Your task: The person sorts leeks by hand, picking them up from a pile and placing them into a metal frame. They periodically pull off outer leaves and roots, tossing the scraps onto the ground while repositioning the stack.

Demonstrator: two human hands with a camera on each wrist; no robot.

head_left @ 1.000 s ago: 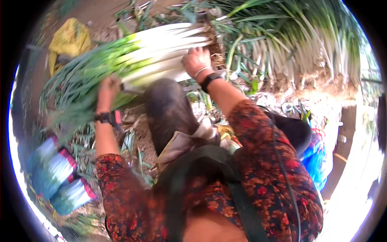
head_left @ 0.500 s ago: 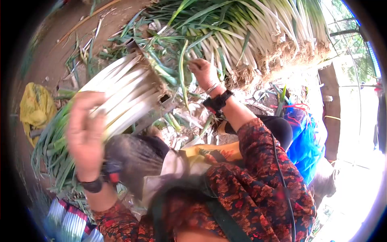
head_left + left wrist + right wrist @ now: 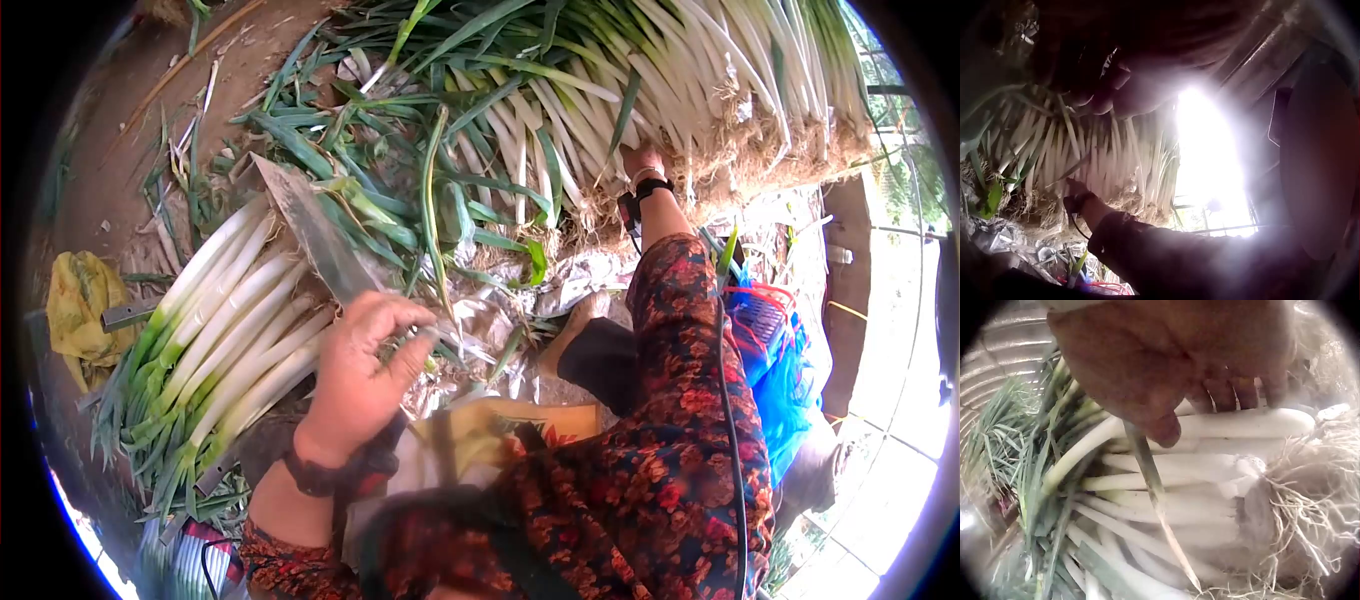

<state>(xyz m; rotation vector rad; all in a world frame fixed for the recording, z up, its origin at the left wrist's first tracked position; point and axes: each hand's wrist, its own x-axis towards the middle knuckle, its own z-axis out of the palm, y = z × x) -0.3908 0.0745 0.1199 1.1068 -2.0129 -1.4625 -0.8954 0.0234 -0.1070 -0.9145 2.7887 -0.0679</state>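
Note:
My right hand (image 3: 643,160) reaches in among the root ends of a big heap of long green onions (image 3: 600,110). In the right wrist view, its thumb lies across the front of a thick white green onion (image 3: 1247,423) and its fingers tuck behind the upper edge. My left hand (image 3: 365,370) hovers by the end of a metal plate (image 3: 310,230), fingers loosely bent, thumb apart, holding nothing. Left of it, a row of green onions (image 3: 235,320) lies in a metal frame (image 3: 130,315), root ends against the plate, leaves toward the lower left.
Cut leaves (image 3: 400,190) litter the ground between frame and heap. A yellow bag (image 3: 85,300) lies at the left. Blue netting (image 3: 770,370) sits at my right, and striped packs (image 3: 195,560) lie at the lower left. My foot (image 3: 575,335) is below the heap.
My right hand has left the green onions in the frame and moved right into the heap. My left hand has come off the leaves and moved right. The view has swung rightward.

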